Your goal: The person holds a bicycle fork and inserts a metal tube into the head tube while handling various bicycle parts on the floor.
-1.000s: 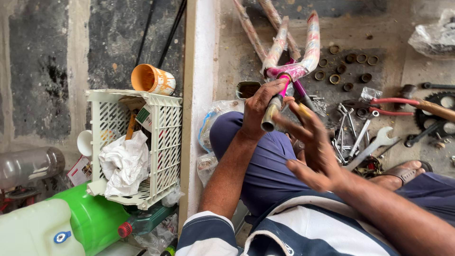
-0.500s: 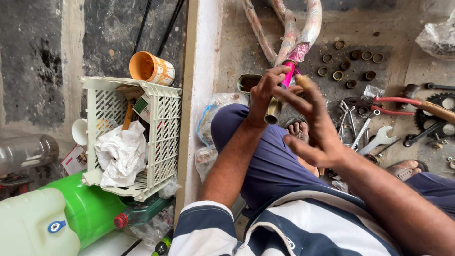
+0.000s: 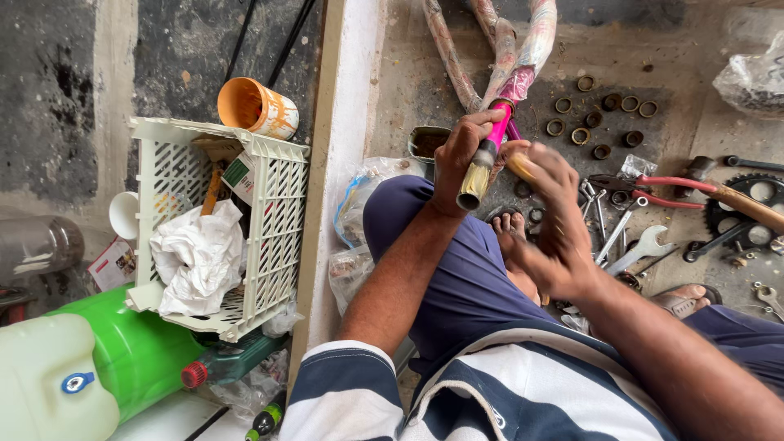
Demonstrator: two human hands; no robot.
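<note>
The left hand [image 3: 459,159] was wrapped tight around the metal tube [image 3: 482,171] of a wrapped bicycle frame [image 3: 523,57]. The right hand [image 3: 551,220], blurred, pinched a small yellowish piece [image 3: 521,167] just right of that tube. Further right lay spanners [image 3: 633,245] and red-handled pliers [image 3: 670,184]; to the tube's left stood a white crate [image 3: 273,237].

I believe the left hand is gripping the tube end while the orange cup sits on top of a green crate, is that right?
Not quite: the crate is white, not green, as the head view shows. The left hand does grip the tube end, and the orange cup sits on top.
</note>
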